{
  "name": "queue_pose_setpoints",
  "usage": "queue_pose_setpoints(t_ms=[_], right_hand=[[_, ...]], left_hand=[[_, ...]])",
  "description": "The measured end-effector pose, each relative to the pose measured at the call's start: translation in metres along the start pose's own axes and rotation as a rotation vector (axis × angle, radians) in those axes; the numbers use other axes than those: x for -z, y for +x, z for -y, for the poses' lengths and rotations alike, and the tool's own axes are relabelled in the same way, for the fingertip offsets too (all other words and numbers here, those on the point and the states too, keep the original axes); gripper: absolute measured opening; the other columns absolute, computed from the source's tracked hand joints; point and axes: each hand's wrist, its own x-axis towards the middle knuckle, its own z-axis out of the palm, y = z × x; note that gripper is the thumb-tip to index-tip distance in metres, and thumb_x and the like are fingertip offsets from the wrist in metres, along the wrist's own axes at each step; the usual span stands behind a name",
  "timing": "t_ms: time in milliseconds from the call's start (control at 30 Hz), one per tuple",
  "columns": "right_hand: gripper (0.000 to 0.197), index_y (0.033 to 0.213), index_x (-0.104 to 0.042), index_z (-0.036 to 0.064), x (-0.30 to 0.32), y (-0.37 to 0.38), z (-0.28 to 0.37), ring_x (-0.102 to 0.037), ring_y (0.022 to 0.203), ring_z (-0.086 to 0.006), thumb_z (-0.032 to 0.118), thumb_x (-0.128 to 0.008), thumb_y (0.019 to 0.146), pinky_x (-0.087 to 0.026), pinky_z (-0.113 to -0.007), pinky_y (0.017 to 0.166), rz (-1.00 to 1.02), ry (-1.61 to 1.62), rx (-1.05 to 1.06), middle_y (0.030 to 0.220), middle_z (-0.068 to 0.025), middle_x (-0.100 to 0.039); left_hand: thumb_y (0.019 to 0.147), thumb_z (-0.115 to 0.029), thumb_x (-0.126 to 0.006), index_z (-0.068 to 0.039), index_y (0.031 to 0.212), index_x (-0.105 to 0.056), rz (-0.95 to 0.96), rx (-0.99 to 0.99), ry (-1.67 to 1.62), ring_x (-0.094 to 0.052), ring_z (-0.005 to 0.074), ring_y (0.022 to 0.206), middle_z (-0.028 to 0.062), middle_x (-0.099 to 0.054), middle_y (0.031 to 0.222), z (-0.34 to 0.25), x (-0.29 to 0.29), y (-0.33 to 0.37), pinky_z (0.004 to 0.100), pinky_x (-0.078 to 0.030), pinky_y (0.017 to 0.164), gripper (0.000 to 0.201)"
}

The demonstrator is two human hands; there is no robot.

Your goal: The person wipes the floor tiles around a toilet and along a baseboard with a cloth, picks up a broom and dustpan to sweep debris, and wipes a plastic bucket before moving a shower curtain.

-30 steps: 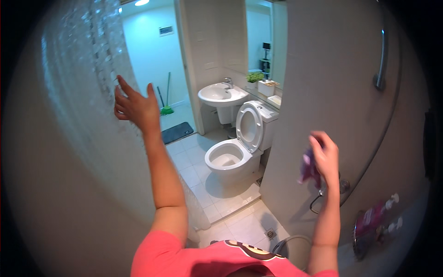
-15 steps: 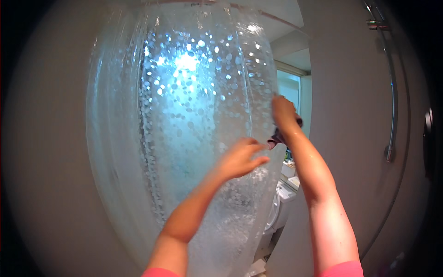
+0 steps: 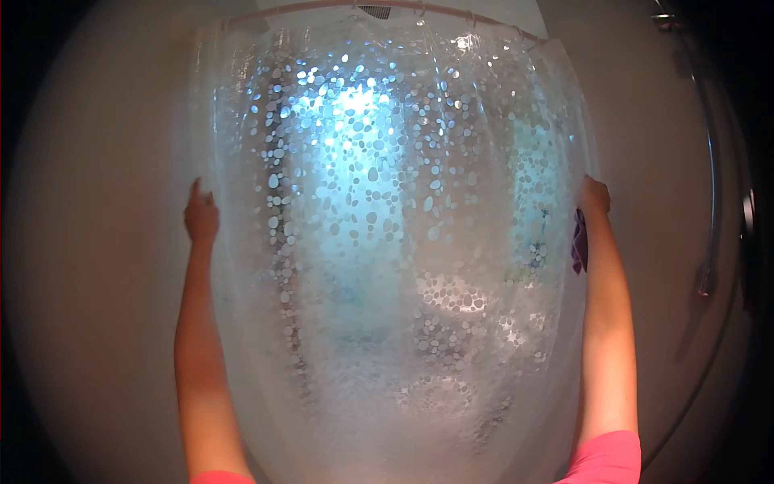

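Note:
A translucent shower curtain with a pebble pattern hangs spread wide in front of me. At its left edge my left hand is closed, pinching the plastic. On the opposite side my right hand is closed at the curtain's right edge. A dark purple cloth hangs just below the right hand, partly hidden by the wrist; it seems held in the same hand. Both arms are stretched forward.
The curtain hangs by rings from a pinkish rod overhead. A metal shower rail with a hose runs down the right wall. Plain walls stand on both sides, and a bright light shines through the curtain.
The curtain's right edge has moved right with my right hand, covering the gap where the toilet showed. My left hand has moved from the middle to the curtain's left edge and closed.

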Motion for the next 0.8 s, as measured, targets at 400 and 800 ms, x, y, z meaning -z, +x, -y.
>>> queue_pose_setpoints(t_ms=[400,800], right_hand=[[0.053,0.127,-0.052,0.0105,0.132,-0.122,0.14,-0.058,0.1,-0.0384,0.042,-0.056,0.085,-0.047,-0.046,0.083,-0.134,0.342,0.674,0.108,-0.0211,-0.061],[0.053,0.122,-0.052,-0.0001,0.059,-0.095,0.122,-0.064,0.089,-0.0346,0.038,-0.024,0.098,-0.049,-0.047,0.081,-0.115,0.136,0.34,0.099,-0.0219,-0.065]], left_hand=[[0.077,0.002,-0.047,-0.009,0.131,-0.048,0.541,-0.546,-0.488,-0.06,0.039,0.097,0.0247,-0.061,0.107,-0.289,-0.097,-0.135,0.0422,-0.046,0.087,0.055],[0.083,-0.054,-0.054,-0.022,0.141,-0.036,0.965,-1.149,-0.08,-0.027,0.0368,0.134,0.0189,-0.025,0.147,-0.306,-0.083,-0.201,0.0413,-0.025,0.11,0.068]])
